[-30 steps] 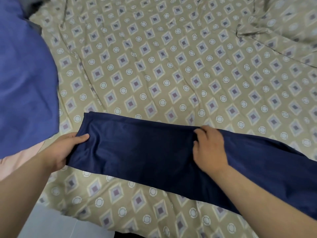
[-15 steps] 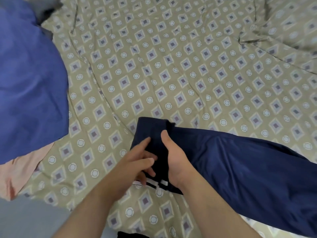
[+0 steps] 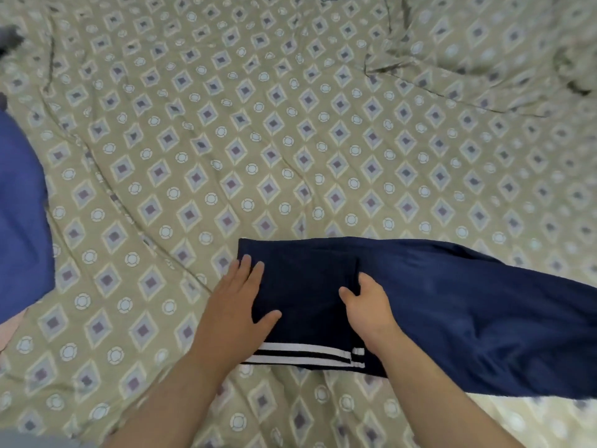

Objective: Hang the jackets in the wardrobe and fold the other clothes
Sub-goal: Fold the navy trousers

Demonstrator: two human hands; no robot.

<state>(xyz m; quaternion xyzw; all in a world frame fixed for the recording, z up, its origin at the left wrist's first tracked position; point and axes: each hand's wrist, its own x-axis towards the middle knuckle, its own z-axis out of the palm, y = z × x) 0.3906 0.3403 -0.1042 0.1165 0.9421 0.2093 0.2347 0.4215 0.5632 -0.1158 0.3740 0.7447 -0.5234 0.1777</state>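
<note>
Head cam, looking down on the bed (image 3: 258, 140). Navy pants (image 3: 468, 312) stretched along the near edge, running off toward the right, left end folded over with the white stripes (image 3: 300, 354) showing nearest. Left hand (image 3: 239, 308) flat on the folded bit, fingers straight, pressing down. Right hand (image 3: 368, 308) just beside it, fingers curled round the fold's edge, pinching fabric. Blue garment (image 3: 19, 215) way off at the left edge, well apart.
</note>
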